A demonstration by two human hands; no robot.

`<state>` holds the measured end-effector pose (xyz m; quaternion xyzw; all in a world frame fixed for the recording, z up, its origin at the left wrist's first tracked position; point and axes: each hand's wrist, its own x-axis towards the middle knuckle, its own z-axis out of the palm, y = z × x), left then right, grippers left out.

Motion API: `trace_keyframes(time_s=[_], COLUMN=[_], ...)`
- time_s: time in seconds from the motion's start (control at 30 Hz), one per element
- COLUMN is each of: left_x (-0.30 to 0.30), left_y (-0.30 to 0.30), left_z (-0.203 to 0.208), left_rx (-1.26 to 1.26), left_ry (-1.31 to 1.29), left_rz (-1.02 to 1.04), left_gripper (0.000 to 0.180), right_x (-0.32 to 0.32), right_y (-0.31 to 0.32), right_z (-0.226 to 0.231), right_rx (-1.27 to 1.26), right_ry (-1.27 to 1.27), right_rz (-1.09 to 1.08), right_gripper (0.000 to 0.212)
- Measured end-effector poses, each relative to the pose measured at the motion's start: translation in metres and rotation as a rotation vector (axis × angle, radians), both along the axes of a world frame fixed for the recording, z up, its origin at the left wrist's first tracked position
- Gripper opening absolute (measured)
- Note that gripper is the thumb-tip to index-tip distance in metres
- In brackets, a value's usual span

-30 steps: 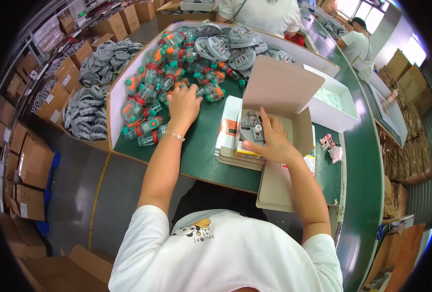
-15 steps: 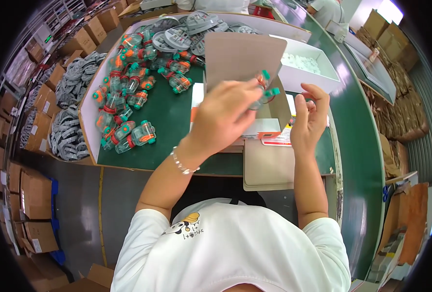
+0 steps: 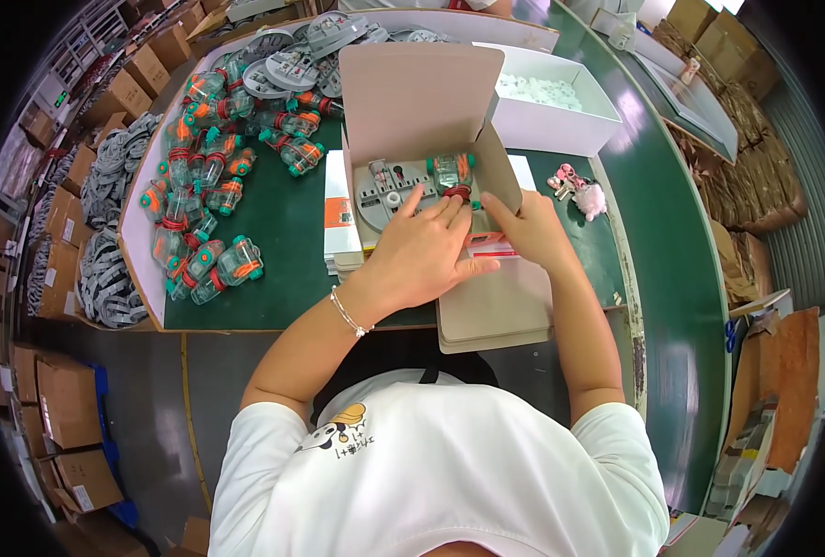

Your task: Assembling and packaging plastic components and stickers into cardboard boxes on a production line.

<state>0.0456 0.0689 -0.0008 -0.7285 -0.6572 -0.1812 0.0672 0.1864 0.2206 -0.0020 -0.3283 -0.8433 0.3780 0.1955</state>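
Note:
An open cardboard box (image 3: 417, 88), its lid raised at the back, stands before me. Inside it, a grey round plastic part (image 3: 372, 210) sits at the left, and a clear toy car (image 3: 450, 171) with green wheels, orange parts and a red band lies at the right. My left hand (image 3: 417, 255) is open, fingers stretched flat over the box's near part, fingertips by the grey part and the car. My right hand (image 3: 533, 232) grips the box's right wall, thumb inside and other fingers partly hidden behind it. An orange-and-white packet (image 3: 487, 243) shows between my hands.
Clear toy cars (image 3: 240, 261) are heaped at the left, with grey round parts (image 3: 292, 70) behind. A white tray (image 3: 561, 130) of small white pieces stands at the back right. Keys with a pink fluffy charm (image 3: 589, 200) lie to the right. Printed boxes (image 3: 338, 213) flank the open box.
My left hand has lowered the toy car into the box and let go. My right hand has moved left onto the box's wall, uncovering the keys. The whole view has shifted slightly.

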Motion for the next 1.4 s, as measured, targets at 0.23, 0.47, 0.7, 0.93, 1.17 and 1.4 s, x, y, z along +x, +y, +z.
trace_keyframes(time_s=[0.23,0.47,0.7,0.93,1.17,1.4], left_x=[-0.036,-0.079,-0.073,-0.075,-0.111,-0.1], left_y=[-0.049,-0.049,-0.052,-0.05,-0.063,-0.078], left_z=[0.02,-0.039,-0.054,-0.04,-0.018,-0.002], left_rx=[0.671,0.335,0.111,0.234,0.089,0.055], left_ry=[-0.56,-0.409,-0.439,-0.392,-1.522,-1.503], left_rz=[0.122,0.644,0.714,0.698,0.08,-0.172], left_gripper=[0.039,0.059,0.077,0.073,0.072,0.073], right_x=[0.019,0.138,0.311,0.346,0.127,-0.002], right_y=[0.012,0.025,0.058,0.068,0.005,-0.037], right_z=[-0.013,-0.007,-0.069,-0.109,0.006,0.031], right_rx=[0.178,0.095,0.505,0.674,0.592,0.225], right_ry=[0.121,0.557,-0.105,-0.418,0.268,0.332], right_rz=[-0.199,-0.77,-1.321,-1.701,-0.732,-0.046], right_gripper=[0.036,0.042,0.059,0.059,0.02,0.022])
